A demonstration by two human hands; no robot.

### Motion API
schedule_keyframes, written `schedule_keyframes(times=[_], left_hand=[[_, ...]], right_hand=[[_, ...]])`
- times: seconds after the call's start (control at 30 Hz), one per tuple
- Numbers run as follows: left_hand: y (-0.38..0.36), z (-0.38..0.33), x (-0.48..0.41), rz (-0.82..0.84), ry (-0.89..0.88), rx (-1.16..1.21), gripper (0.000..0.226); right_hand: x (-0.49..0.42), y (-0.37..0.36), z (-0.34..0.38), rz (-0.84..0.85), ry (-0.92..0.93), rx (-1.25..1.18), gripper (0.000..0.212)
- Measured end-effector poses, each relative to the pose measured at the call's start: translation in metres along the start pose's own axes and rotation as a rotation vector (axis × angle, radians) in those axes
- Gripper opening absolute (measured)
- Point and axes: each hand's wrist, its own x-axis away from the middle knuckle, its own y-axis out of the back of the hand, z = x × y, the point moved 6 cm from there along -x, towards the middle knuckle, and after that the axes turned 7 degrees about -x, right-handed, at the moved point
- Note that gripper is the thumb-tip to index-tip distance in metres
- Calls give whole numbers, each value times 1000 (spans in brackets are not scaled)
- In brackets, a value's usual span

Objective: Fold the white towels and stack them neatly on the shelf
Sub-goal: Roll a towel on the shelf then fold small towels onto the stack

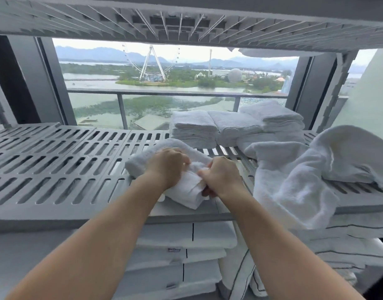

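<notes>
A small white towel (186, 191) lies partly folded on the grey slotted shelf (56, 165), near its front edge. My left hand (166, 167) grips the towel's top with curled fingers. My right hand (221, 176) pinches its right side, fingers tucked into the cloth. Behind them, stacks of folded white towels (195, 128) stand in a row at the back of the shelf. A loose pile of unfolded white towels (298, 182) sprawls at the right and hangs over the front edge.
Another slotted shelf (186, 18) runs close overhead. Folded linen with black trim (182, 252) is stacked on the level below. Behind the shelf is a window with a balcony rail. The shelf's left half holds nothing.
</notes>
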Motion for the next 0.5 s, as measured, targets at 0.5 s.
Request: schedule_keyframes(times=[0.5], left_hand=[[-25,39,82,200,-8,226,81]], right_hand=[[49,-24,38,-28,-90,-154,22]])
